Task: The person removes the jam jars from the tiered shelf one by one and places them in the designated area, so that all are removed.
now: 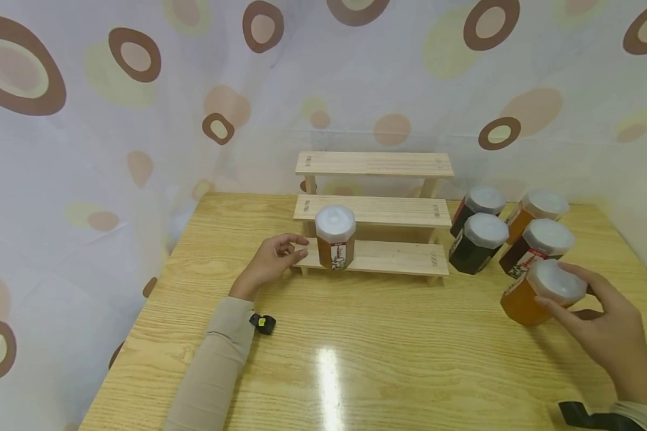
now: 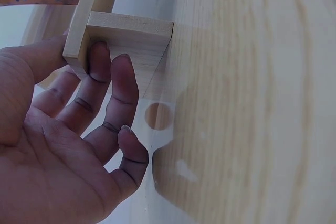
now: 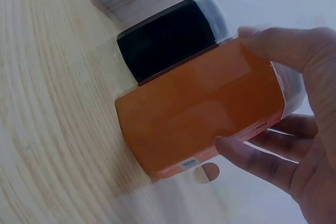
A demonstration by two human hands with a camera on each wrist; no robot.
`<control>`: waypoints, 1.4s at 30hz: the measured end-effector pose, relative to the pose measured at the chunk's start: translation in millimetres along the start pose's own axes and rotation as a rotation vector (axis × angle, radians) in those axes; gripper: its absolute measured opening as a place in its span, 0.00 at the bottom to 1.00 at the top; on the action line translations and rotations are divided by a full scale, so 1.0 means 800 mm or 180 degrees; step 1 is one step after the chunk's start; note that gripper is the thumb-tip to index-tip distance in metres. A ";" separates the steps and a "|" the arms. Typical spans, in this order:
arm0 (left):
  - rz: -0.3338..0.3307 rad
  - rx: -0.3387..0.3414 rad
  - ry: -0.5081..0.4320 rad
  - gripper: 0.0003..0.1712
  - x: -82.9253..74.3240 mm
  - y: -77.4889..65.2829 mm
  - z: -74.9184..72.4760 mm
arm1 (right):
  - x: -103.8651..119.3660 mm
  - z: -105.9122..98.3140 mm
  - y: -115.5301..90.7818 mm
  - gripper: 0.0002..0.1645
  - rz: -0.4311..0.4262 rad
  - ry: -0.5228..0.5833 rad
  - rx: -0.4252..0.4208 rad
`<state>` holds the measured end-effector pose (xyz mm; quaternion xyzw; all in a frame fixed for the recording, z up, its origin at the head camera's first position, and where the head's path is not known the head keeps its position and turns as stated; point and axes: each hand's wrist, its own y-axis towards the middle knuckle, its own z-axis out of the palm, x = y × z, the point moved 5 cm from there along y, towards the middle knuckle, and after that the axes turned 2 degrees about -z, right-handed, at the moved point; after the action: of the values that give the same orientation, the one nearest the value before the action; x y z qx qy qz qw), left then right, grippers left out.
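At the left end of the lowest step of a three-step wooden rack, my left hand pinches the board's edge. Thumb and fingers lie on either side of that board in the left wrist view. One jar with a white lid and amber contents stands on this step, close to the left hand. My right hand grips an orange jar around its white lid, and the jar tilts. In the right wrist view, a dark jar shows just behind the held orange jar.
Right of the rack stand several lidded jars: a dark green one, a dark red one, an orange one and another dark one. Everything rests on a wood-grain table, with patterned cloth behind and at the left.
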<state>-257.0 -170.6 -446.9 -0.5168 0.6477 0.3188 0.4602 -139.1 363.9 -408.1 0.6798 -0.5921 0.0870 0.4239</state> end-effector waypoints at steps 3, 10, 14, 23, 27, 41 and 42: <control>0.0007 0.0004 0.0019 0.16 0.000 0.000 0.000 | 0.004 -0.004 0.004 0.41 -0.0016 0.0070 -0.0014; 0.0021 0.0007 0.0004 0.18 0.001 0.001 0.000 | 0.023 -0.022 0.022 0.40 -0.0345 0.0245 -0.0278; 0.0020 0.0033 0.0000 0.17 0.001 0.001 0.000 | 0.033 -0.034 0.028 0.37 -0.0593 0.0391 -0.0408; 0.0012 0.0038 0.0008 0.16 0.001 0.000 0.000 | 0.044 -0.044 0.037 0.39 -0.0521 0.0304 -0.0434; 0.0023 0.0034 0.0012 0.16 0.000 0.000 -0.001 | 0.054 -0.038 0.044 0.40 -0.0464 0.0270 -0.0366; -0.0006 0.0040 -0.0044 0.16 0.002 0.001 -0.001 | 0.101 0.012 0.072 0.43 -0.0625 0.0563 0.0145; -0.0004 0.0049 -0.0030 0.17 0.002 0.001 -0.001 | 0.104 0.017 0.075 0.44 -0.0659 0.0599 0.0171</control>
<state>-258.1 -172.1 -448.4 -0.5121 0.6476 0.3159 0.4674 -173.1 297.3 -336.5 0.7373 -0.4738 0.1220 0.4659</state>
